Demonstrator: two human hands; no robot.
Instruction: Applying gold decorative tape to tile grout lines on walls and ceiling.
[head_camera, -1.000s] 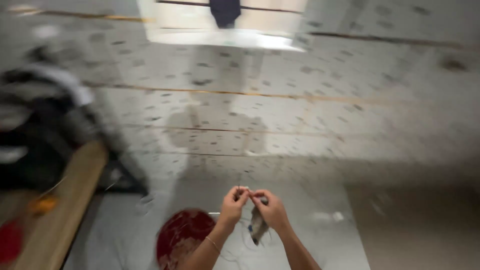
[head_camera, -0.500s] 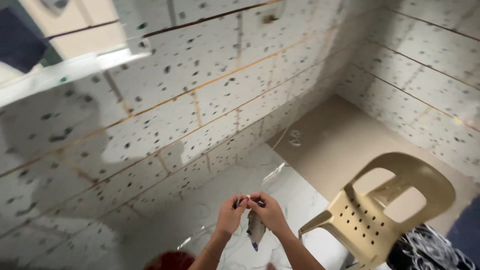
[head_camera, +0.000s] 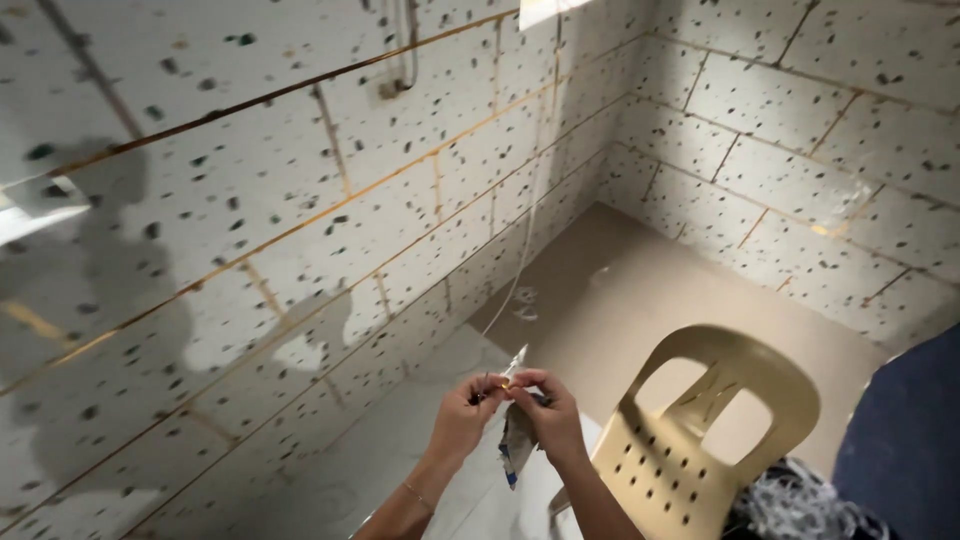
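My left hand (head_camera: 462, 415) and my right hand (head_camera: 548, 412) meet low in the middle of the view, fingertips pinched together on the top of a small crumpled plastic sachet (head_camera: 517, 437). The sachet hangs down between the hands, pale with a blue bottom edge. A thin silvery torn corner (head_camera: 516, 361) sticks up above the fingers. Both forearms rise from the bottom edge of the frame.
A beige plastic chair (head_camera: 700, 430) with a perforated back stands just right of my hands. Speckled tiled walls (head_camera: 300, 200) meet in a corner over a brown floor (head_camera: 640, 310). A thin cord (head_camera: 528, 230) hangs down the wall. Dark blue cloth (head_camera: 905, 440) fills the lower right.
The view has swung to the right along the tiled wall; the red round thing at lower left has dropped out and the chair has come in. My hands stay pinched on the sachet.
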